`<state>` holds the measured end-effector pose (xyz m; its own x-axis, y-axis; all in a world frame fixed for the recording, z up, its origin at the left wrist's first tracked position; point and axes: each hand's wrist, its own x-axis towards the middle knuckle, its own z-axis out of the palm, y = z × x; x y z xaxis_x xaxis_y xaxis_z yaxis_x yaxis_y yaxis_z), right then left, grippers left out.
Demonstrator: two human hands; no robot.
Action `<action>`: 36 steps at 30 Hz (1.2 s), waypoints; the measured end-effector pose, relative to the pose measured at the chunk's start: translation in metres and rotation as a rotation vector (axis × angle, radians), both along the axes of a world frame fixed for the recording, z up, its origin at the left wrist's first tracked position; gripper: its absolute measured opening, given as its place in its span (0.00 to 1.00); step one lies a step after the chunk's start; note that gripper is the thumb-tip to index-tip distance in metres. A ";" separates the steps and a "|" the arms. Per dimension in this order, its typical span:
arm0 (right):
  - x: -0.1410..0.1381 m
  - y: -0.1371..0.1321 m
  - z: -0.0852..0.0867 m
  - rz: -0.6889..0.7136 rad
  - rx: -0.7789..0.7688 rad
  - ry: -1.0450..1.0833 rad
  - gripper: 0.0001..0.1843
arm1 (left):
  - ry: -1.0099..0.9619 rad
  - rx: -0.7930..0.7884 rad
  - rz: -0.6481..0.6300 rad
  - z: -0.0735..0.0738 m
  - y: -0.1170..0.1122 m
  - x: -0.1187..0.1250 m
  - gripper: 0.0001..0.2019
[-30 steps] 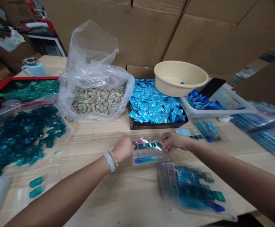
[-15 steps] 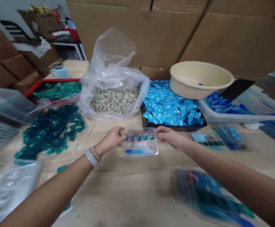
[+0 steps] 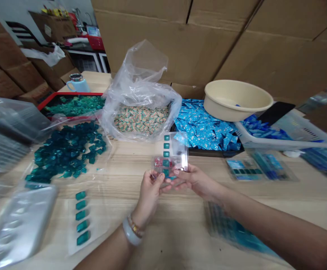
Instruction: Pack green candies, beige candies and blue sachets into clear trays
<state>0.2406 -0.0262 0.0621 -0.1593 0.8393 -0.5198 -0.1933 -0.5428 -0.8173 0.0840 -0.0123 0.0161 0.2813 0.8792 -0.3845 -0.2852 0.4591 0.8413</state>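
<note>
Both hands hold a small clear plastic pouch [image 3: 171,154] upright above the wooden table [image 3: 157,225]. Several teal sachets run down its left side, with a red packet lower down. My left hand [image 3: 151,190], with a pale bangle on the wrist, pinches the pouch's lower left corner. My right hand [image 3: 195,180] grips the lower right edge. A strip of several teal sachets [image 3: 81,216] lies on the table at the lower left.
A heap of teal sachets [image 3: 64,152] lies at the left, a clear bag of beige packets [image 3: 140,118] behind, a black tray of blue packets [image 3: 205,129], a cream basin [image 3: 238,99], a white basket [image 3: 287,131], filled pouches [image 3: 253,168] at right, clear sleeves [image 3: 14,225] at left.
The pouch was held flat and horizontal by its two ends; now it is turned upright and drawn closer, both hands gripping its bottom edge. The view has swung left.
</note>
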 end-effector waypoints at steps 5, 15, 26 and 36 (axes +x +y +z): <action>0.054 0.019 0.014 0.584 -0.185 -0.187 0.17 | 0.273 0.344 -0.154 0.012 0.039 -0.022 0.18; 0.066 0.048 -0.043 0.000 -0.123 -0.496 0.15 | 1.002 0.622 -0.480 -0.009 0.083 -0.006 0.09; 0.061 0.036 -0.053 0.035 -0.174 -0.716 0.09 | 0.976 0.699 -0.446 -0.020 0.069 -0.007 0.12; 0.061 0.019 -0.033 -0.189 -0.027 -0.259 0.18 | 0.441 0.460 -0.324 -0.035 0.063 -0.020 0.27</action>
<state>0.3016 -0.0067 0.0287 0.1388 0.8268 -0.5451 -0.0804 -0.5392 -0.8383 0.0641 0.0512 -0.0190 0.4597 0.8781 -0.1329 0.2167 0.0342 0.9756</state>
